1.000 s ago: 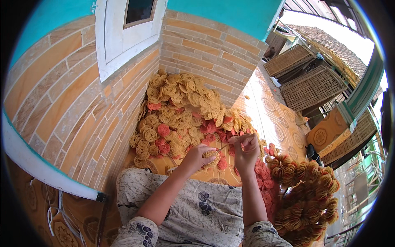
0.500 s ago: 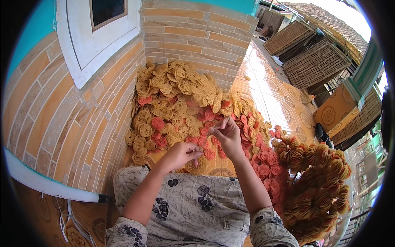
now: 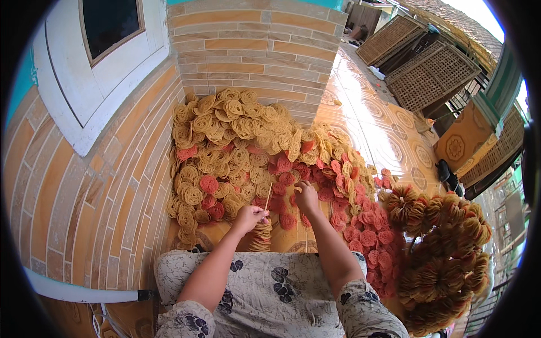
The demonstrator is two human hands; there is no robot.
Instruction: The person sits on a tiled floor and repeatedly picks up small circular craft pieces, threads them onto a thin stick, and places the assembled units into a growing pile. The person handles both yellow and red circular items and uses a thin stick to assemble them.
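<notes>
While left hand (image 3: pixel 249 216) grips a skewer (image 3: pixel 269 195), right hand (image 3: pixel 307 196) touches red crackers (image 3: pixel 338 194).

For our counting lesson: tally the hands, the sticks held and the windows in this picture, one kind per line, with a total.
Hands: 2, left hand and right hand
Stick: 1
Window: 1
Total: 4

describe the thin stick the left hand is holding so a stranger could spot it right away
Start at the brick pillar and come down across the heap of crackers to the left hand. The stick rises from its fingers: pale, straight and bare above, with round yellow crackers stacked on it below the hand.
</notes>
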